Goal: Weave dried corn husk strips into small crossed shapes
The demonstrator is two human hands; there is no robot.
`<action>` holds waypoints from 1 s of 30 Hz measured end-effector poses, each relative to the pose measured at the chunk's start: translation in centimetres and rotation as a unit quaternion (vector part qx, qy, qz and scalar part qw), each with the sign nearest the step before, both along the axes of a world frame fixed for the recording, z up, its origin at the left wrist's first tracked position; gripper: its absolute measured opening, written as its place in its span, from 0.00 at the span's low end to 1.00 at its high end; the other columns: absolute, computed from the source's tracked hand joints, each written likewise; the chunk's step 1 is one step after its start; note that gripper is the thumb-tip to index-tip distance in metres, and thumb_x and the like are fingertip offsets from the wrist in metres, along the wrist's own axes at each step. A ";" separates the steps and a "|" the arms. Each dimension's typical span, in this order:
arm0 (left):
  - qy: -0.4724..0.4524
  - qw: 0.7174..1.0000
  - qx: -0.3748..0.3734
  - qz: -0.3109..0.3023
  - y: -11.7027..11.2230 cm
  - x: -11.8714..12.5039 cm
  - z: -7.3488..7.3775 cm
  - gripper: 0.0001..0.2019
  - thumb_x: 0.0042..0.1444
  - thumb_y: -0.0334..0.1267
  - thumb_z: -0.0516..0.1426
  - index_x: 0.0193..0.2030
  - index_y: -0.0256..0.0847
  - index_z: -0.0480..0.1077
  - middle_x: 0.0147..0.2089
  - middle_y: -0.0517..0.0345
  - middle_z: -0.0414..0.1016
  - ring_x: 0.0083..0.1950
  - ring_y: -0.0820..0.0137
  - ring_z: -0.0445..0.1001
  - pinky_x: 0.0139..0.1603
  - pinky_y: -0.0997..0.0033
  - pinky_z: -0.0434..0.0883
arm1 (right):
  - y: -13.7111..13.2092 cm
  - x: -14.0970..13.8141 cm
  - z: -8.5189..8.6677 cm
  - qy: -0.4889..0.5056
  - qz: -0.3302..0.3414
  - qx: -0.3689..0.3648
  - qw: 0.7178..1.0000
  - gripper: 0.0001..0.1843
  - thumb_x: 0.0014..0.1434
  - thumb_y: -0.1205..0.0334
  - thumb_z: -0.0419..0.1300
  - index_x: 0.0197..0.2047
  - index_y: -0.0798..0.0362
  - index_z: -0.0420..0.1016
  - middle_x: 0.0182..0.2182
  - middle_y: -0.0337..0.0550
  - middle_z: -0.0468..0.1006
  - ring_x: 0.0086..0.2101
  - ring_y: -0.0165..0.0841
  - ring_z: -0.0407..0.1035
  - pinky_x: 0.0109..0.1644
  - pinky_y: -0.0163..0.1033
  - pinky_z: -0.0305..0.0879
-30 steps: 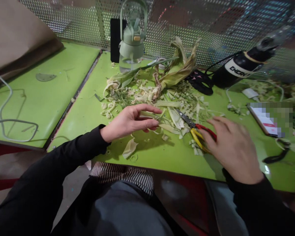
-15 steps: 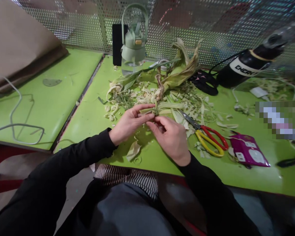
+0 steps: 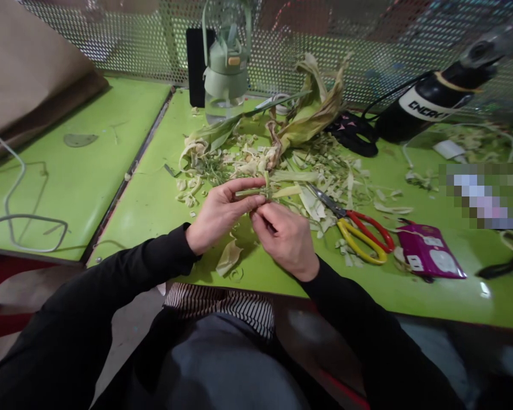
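A person in black sleeves works at a bright green tabletop littered with pale trimmings. The left hand is curled, with its thumb and forefinger pinched on a narrow husk strip. The right hand meets it from below, its fingertips closed on the same strip. The strip is held just above the tabletop, at the near edge of the scrap pile.

Behind the pile lies a bundle of whole corn husks, its tips leaning toward a perforated metal screen that closes off the back of the work area. A pale green water bottle stands upright against the screen, with a dark flat slab propped just beside it. To the right, a black bottle lies tilted on its side.

Red-and-yellow scissors rest just right of the hands, blades pointing into the scraps. A purple packet lies just beside their handles.

A dark seam separates this surface from a second green tabletop on the left. A grey cable loops across that surface, and a brown sheet covers its far corner. The lower edge of the frame shows the person's lap and a striped hem.
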State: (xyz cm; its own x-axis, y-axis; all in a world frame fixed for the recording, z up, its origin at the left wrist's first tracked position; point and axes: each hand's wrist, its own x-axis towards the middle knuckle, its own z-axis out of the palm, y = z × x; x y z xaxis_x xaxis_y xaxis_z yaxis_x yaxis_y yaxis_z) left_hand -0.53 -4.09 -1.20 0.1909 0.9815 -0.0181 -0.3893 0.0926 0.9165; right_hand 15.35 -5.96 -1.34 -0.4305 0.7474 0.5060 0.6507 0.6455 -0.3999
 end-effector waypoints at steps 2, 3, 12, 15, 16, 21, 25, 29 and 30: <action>0.021 1.000 0.000 -0.023 0.3 -0.3 0.3 0.16 0.52 0.34 0.67 0.48 0.36 0.76 0.40 0.57 0.82 0.39 0.74 0.79 0.44 0.71 0.76 | 0.2 0.4 0.5 0.015 0.012 0.006 1.000 0.12 0.68 0.62 0.54 0.30 0.50 0.69 0.26 0.39 0.74 0.27 0.29 0.66 0.31 0.36 0.60; 0.033 0.999 -0.003 -0.041 0.5 -0.5 0.5 0.15 0.53 0.33 0.66 0.48 0.35 0.76 0.38 0.57 0.81 0.37 0.74 0.79 0.43 0.72 0.76 | 0.4 0.7 1.0 0.032 0.007 0.011 0.999 0.11 0.68 0.61 0.55 0.33 0.51 0.71 0.28 0.40 0.76 0.28 0.30 0.67 0.32 0.36 0.61; 0.075 0.990 -0.043 -0.111 0.2 -0.5 1.3 0.15 0.50 0.31 0.68 0.45 0.33 0.74 0.34 0.57 0.81 0.34 0.76 0.78 0.41 0.74 0.74 | 3.4 1.9 3.0 0.210 -0.002 -0.222 0.952 0.11 0.61 0.52 0.65 0.34 0.51 0.78 0.32 0.39 0.80 0.31 0.30 0.70 0.37 0.37 0.67; 0.089 0.988 -0.046 -0.118 -0.2 -0.5 1.6 0.17 0.48 0.34 0.70 0.44 0.33 0.74 0.35 0.57 0.81 0.34 0.76 0.78 0.40 0.74 0.74 | 3.4 1.7 2.2 0.257 -0.020 -0.217 0.942 0.13 0.59 0.50 0.67 0.30 0.50 0.76 0.26 0.35 0.76 0.27 0.28 0.66 0.33 0.35 0.64; 0.092 0.988 -0.045 -0.120 -0.3 -0.4 1.7 0.17 0.48 0.35 0.70 0.44 0.33 0.74 0.35 0.57 0.81 0.34 0.76 0.78 0.40 0.74 0.74 | 3.3 1.6 2.1 0.260 -0.028 -0.210 0.942 0.14 0.58 0.49 0.67 0.29 0.50 0.76 0.25 0.35 0.74 0.27 0.28 0.65 0.32 0.35 0.63; 0.084 0.984 -0.060 -0.146 -0.8 -0.2 1.7 0.16 0.48 0.35 0.70 0.42 0.33 0.74 0.35 0.57 0.81 0.36 0.74 0.80 0.41 0.74 0.74 | 2.5 1.7 2.2 0.246 -0.061 -0.178 0.951 0.16 0.60 0.46 0.65 0.30 0.49 0.73 0.25 0.35 0.71 0.27 0.29 0.64 0.33 0.36 0.65; 0.081 0.980 -0.071 -0.169 -1.0 -0.1 1.4 0.15 0.48 0.33 0.69 0.42 0.33 0.74 0.33 0.58 0.80 0.36 0.74 0.80 0.41 0.73 0.74 | 2.7 1.7 1.8 0.242 -0.066 -0.174 0.952 0.17 0.60 0.45 0.64 0.29 0.49 0.72 0.25 0.35 0.70 0.27 0.28 0.63 0.32 0.36 0.64; 0.080 0.983 -0.047 -0.158 -0.4 -0.3 1.0 0.14 0.50 0.33 0.68 0.41 0.34 0.70 0.33 0.60 0.80 0.33 0.77 0.79 0.40 0.75 0.74 | 3.4 2.0 1.6 0.232 -0.036 -0.217 0.947 0.20 0.61 0.41 0.62 0.31 0.50 0.72 0.25 0.35 0.70 0.26 0.27 0.63 0.30 0.35 0.61; 0.082 0.986 -0.034 -0.143 -0.1 -0.4 0.9 0.14 0.52 0.33 0.67 0.41 0.35 0.69 0.33 0.60 0.80 0.33 0.77 0.78 0.40 0.75 0.74 | 3.5 2.2 1.7 0.218 -0.027 -0.233 0.947 0.22 0.62 0.39 0.59 0.33 0.50 0.73 0.25 0.35 0.71 0.25 0.27 0.64 0.30 0.35 0.60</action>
